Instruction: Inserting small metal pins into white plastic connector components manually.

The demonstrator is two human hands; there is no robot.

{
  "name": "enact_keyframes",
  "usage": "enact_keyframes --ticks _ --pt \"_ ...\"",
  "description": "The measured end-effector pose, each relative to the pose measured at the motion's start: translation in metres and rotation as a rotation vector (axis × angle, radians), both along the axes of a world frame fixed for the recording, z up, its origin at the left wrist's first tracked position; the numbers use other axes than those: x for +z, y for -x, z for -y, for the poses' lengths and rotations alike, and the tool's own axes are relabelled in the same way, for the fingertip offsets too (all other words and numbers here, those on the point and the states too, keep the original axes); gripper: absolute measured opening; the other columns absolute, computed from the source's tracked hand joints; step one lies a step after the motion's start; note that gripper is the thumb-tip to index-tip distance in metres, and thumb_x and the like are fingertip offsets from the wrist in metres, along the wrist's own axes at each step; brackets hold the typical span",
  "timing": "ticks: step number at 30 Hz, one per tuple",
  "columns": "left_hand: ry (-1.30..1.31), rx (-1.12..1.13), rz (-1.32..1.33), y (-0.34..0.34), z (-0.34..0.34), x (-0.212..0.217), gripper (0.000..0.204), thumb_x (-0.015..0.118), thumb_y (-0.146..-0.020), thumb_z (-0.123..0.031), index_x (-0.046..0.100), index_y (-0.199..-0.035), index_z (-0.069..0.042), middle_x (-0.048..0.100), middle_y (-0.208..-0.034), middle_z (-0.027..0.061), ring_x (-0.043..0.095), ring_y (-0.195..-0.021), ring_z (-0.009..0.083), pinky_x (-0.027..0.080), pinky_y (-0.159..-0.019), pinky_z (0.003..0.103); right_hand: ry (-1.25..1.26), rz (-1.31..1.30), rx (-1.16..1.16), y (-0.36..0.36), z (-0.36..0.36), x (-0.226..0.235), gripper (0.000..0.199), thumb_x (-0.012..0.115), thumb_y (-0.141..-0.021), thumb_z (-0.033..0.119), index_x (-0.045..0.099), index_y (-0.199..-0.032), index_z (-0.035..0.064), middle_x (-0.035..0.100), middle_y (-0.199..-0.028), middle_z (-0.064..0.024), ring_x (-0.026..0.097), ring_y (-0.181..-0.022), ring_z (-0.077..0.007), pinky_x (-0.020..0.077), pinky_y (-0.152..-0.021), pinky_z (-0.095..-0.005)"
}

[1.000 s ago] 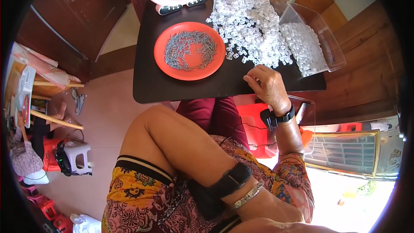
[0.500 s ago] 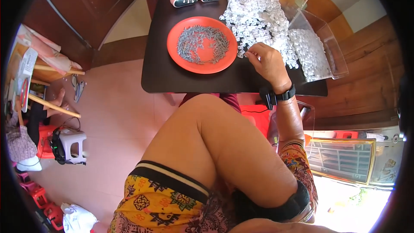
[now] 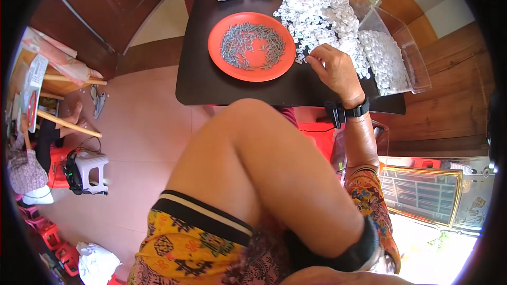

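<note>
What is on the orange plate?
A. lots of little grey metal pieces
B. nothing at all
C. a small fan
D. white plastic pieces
A: the orange plate holds a loose ring of small grey metal pieces, while the white plastic pieces lie in a heap on the dark table beside it, where the right hand rests.

free: bare dark table point(image 3: 227, 87) front | blocked: orange plate point(image 3: 251, 46), white pieces pile point(image 3: 322, 13)
</note>
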State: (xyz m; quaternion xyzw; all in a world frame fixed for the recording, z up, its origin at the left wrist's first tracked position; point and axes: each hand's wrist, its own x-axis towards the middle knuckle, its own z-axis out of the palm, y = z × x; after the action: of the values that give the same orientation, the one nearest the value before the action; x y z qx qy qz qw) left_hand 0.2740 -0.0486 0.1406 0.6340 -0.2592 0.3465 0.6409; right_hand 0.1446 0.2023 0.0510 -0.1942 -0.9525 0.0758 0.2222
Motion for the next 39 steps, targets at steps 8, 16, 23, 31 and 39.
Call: enact_keyframes --ticks 8,16,23,31,39 --pt "-0.057 0.035 -0.036 -0.047 -0.013 0.003 0.022 0.058 -0.078 -0.015 0.056 -0.073 0.005 0.058 -0.068 0.0164 0.055 -0.064 0.0241 0.041 -0.061 0.036 0.016 -0.036 -0.005 -0.003 -0.003 -0.002 0.012 0.064 -0.081 0.018 0.062 -0.08 0.006 0.059 -0.074 -0.0092 0.059 -0.066 -0.0295 0.0469 -0.059 -0.038" --pt "-0.09 0.069 -0.055 -0.049 -0.015 0.007 0.022 0.058 -0.078 -0.016 0.056 -0.073 0.005 0.058 -0.068 0.017 0.055 -0.064 0.0251 0.041 -0.061 0.037 -0.028 -0.083 0.061 -0.001 0.003 -0.004 0.01 0.065 -0.081 0.013 0.063 -0.08 0.0028 0.061 -0.076 -0.0096 0.06 -0.062 -0.0259 0.0466 -0.057 -0.0342" --pt "-0.145 0.096 -0.064 -0.044 -0.021 0.007 0.022 0.057 -0.079 -0.016 0.056 -0.073 0.005 0.058 -0.068 0.0175 0.055 -0.063 0.026 0.041 -0.061 0.037 -0.03 -0.093 0.039 -0.004 -0.006 0.001 0.01 0.066 -0.081 0.013 0.063 -0.081 0.0031 0.062 -0.076 -0.0098 0.06 -0.063 -0.0269 0.047 -0.057 -0.0343" --pt "-0.2 0.131 -0.074 0.016 -0.015 0.006 0.022 0.057 -0.079 -0.016 0.056 -0.073 0.005 0.058 -0.068 0.0181 0.055 -0.063 0.027 0.041 -0.061 0.037 -0.052 -0.042 -0.018 -0.015 -0.012 -0.001 0.014 0.063 -0.083 0.02 0.062 -0.08 0.0064 0.061 -0.074 -0.0089 0.06 -0.068 -0.0303 0.0476 -0.06 -0.0374" --pt "-0.273 0.175 -0.078 0.016 -0.01 0.006 0.022 0.057 -0.079 -0.016 0.056 -0.073 0.005 0.058 -0.068 0.0187 0.055 -0.063 0.028 0.041 -0.061 0.038 -0.096 -0.013 -0.032 -0.011 -0.02 -0.008 0.011 0.065 -0.082 0.016 0.063 -0.082 0.0049 0.061 -0.077 -0.0094 0.06 -0.063 -0.0257 0.0472 -0.057 -0.0342"
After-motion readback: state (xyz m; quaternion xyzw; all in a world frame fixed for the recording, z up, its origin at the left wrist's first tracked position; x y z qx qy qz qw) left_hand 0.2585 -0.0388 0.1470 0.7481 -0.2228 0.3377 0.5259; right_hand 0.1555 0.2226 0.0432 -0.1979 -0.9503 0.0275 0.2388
